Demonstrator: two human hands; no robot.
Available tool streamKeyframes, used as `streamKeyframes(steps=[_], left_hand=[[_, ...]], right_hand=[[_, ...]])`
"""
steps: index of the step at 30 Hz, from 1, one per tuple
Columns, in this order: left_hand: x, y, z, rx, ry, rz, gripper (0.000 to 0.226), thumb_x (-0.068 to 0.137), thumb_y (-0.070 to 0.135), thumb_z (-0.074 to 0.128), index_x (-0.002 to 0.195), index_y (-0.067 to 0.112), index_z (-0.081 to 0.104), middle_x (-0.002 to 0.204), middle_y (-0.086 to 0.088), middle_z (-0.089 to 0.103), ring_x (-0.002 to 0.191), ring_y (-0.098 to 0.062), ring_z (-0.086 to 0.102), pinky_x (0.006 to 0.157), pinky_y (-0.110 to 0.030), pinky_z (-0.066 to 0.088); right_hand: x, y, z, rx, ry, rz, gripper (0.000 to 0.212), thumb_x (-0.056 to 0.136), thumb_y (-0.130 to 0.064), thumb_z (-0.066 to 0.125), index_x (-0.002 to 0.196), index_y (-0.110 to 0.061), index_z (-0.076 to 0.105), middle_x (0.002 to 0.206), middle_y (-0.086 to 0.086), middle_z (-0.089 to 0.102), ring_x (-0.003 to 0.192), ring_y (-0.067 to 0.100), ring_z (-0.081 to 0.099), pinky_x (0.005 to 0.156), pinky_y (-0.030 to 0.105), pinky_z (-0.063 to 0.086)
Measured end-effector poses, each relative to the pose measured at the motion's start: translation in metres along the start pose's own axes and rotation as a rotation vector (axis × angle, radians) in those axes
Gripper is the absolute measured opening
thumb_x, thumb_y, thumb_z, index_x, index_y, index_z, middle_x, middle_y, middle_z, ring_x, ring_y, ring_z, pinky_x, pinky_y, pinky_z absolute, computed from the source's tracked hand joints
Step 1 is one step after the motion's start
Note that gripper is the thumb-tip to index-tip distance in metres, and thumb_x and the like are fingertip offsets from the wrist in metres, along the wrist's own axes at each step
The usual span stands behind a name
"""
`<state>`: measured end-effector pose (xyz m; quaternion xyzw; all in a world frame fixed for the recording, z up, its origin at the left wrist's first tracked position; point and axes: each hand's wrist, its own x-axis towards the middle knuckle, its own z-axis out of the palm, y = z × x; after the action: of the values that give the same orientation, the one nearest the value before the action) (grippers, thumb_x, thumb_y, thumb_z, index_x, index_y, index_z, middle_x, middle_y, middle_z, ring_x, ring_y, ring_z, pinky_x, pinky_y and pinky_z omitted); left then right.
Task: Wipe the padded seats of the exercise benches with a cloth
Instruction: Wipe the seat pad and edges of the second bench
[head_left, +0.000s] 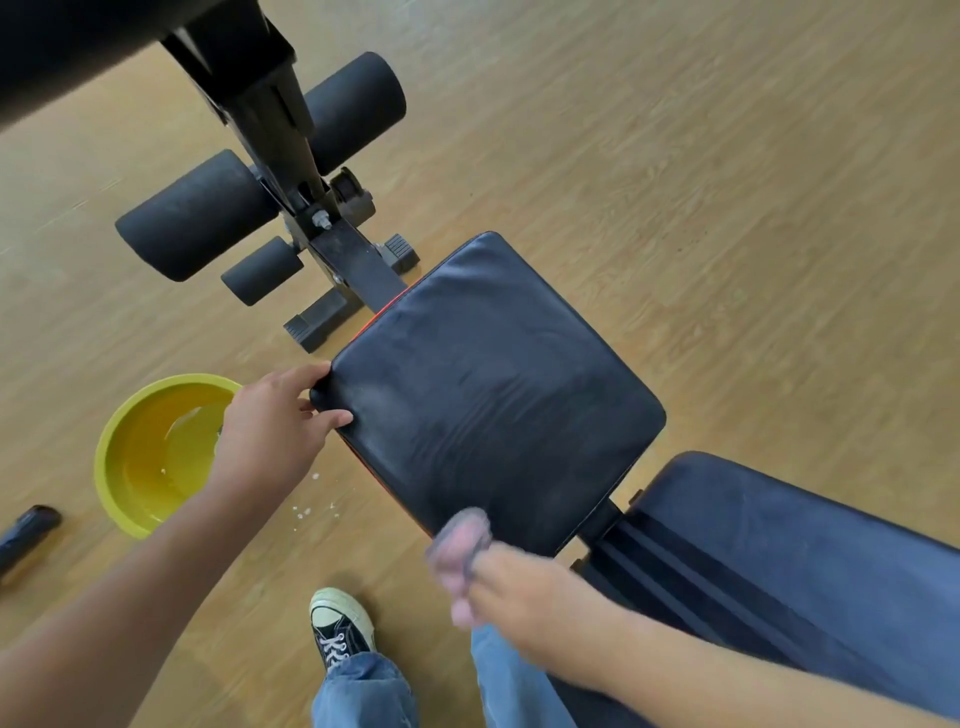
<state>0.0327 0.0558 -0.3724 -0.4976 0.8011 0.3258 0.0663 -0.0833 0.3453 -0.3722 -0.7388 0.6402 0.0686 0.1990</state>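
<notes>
A black padded seat (493, 384) of an exercise bench fills the middle of the view, with the longer back pad (779, 561) at the lower right. My left hand (275, 421) grips the seat's near left corner, fingers curled over its edge. My right hand (514, 592) is shut on a crumpled pinkish-grey cloth (460, 551), blurred by motion, at the seat's near edge.
A yellow-green basin (119, 467) with liquid stands on the wooden floor left of the seat. Black foam rollers (197, 213) and the bench frame (343, 249) lie beyond. A dark cylinder (26, 530) lies at the far left. My sneaker (340, 623) is below.
</notes>
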Motion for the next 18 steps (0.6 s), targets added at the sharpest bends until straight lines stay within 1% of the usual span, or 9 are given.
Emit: streamKeyframes(steps=[3, 5, 7, 9, 12, 14, 15, 16, 18], left_hand=[[-0.001, 0.0, 0.001, -0.001, 0.012, 0.004, 0.058, 0.081, 0.025, 0.084, 0.135, 0.023, 0.064, 0.122, -0.003, 0.075, 0.099, -0.023, 0.075, 0.087, -0.046, 0.061], [-0.001, -0.001, 0.002, -0.002, 0.021, -0.003, 0.058, 0.081, 0.025, 0.084, 0.135, 0.024, 0.064, 0.122, -0.002, 0.075, 0.099, -0.022, 0.075, 0.087, -0.045, 0.061], [-0.001, -0.001, 0.003, -0.007, 0.017, -0.014, 0.058, 0.08, 0.026, 0.084, 0.135, 0.025, 0.064, 0.121, -0.003, 0.074, 0.098, -0.022, 0.075, 0.088, -0.046, 0.061], [-0.001, 0.0, 0.002, -0.019, 0.012, -0.027, 0.058, 0.08, 0.025, 0.085, 0.134, 0.024, 0.065, 0.12, -0.004, 0.074, 0.097, -0.023, 0.074, 0.09, -0.047, 0.06], [0.0, 0.001, 0.001, -0.019, 0.006, -0.029, 0.059, 0.079, 0.025, 0.085, 0.134, 0.023, 0.065, 0.12, -0.004, 0.074, 0.096, -0.023, 0.074, 0.09, -0.047, 0.06], [0.0, 0.001, 0.002, -0.017, 0.001, -0.026, 0.059, 0.079, 0.025, 0.086, 0.134, 0.023, 0.065, 0.12, -0.004, 0.074, 0.096, -0.023, 0.073, 0.089, -0.046, 0.06], [0.0, 0.001, 0.002, -0.023, 0.003, -0.028, 0.059, 0.078, 0.024, 0.086, 0.134, 0.023, 0.065, 0.121, -0.004, 0.074, 0.095, -0.023, 0.073, 0.089, -0.046, 0.061], [-0.001, 0.001, 0.002, -0.03, 0.005, -0.035, 0.059, 0.078, 0.024, 0.086, 0.134, 0.023, 0.065, 0.121, -0.004, 0.074, 0.095, -0.023, 0.074, 0.089, -0.045, 0.061], [0.0, 0.002, 0.002, -0.035, 0.01, -0.041, 0.059, 0.078, 0.024, 0.086, 0.134, 0.023, 0.065, 0.123, -0.003, 0.073, 0.095, -0.022, 0.074, 0.088, -0.044, 0.061]], right_hand=[[-0.007, 0.032, -0.008, -0.158, 0.029, -0.23, 0.041, 0.093, -0.004, 0.019, 0.088, -0.019, 0.057, 0.074, -0.012, 0.052, 0.069, 0.01, 0.05, 0.062, 0.024, 0.048], [-0.01, 0.097, -0.009, 0.01, 0.184, 0.124, 0.042, 0.103, -0.018, 0.027, 0.083, -0.007, 0.062, 0.077, -0.003, 0.044, 0.071, 0.012, 0.039, 0.061, 0.029, 0.04], [-0.018, 0.142, -0.026, 0.148, 0.33, 0.753, 0.026, 0.1, -0.015, 0.048, 0.079, -0.002, 0.058, 0.082, 0.005, 0.046, 0.069, 0.018, 0.043, 0.059, 0.032, 0.04], [-0.021, 0.144, -0.028, 0.281, 0.406, 0.982, 0.009, 0.093, -0.005, 0.058, 0.085, -0.003, 0.056, 0.092, 0.013, 0.05, 0.07, 0.028, 0.052, 0.062, 0.038, 0.05], [-0.01, 0.077, -0.015, 0.266, 0.331, 0.789, 0.017, 0.098, -0.013, 0.049, 0.108, -0.024, 0.058, 0.103, -0.009, 0.055, 0.086, 0.008, 0.054, 0.075, 0.016, 0.047], [-0.025, 0.019, 0.003, 0.208, -0.095, 0.48, 0.034, 0.102, -0.019, 0.033, 0.1, -0.045, 0.054, 0.079, -0.021, 0.043, 0.087, -0.009, 0.052, 0.077, 0.001, 0.041], [-0.017, 0.007, 0.008, 0.131, -0.215, 0.446, 0.033, 0.095, -0.013, 0.035, 0.089, -0.037, 0.057, 0.07, -0.008, 0.035, 0.085, 0.0, 0.052, 0.074, 0.006, 0.045], [-0.02, 0.003, 0.016, 0.01, -0.323, 0.206, 0.019, 0.085, -0.008, 0.043, 0.077, -0.023, 0.053, 0.066, 0.005, 0.023, 0.082, 0.013, 0.051, 0.069, 0.016, 0.051], [-0.027, 0.021, 0.019, -0.195, -0.417, -0.057, 0.015, 0.075, -0.012, 0.053, 0.07, -0.016, 0.039, 0.067, 0.005, 0.025, 0.079, 0.019, 0.044, 0.066, 0.027, 0.045]])
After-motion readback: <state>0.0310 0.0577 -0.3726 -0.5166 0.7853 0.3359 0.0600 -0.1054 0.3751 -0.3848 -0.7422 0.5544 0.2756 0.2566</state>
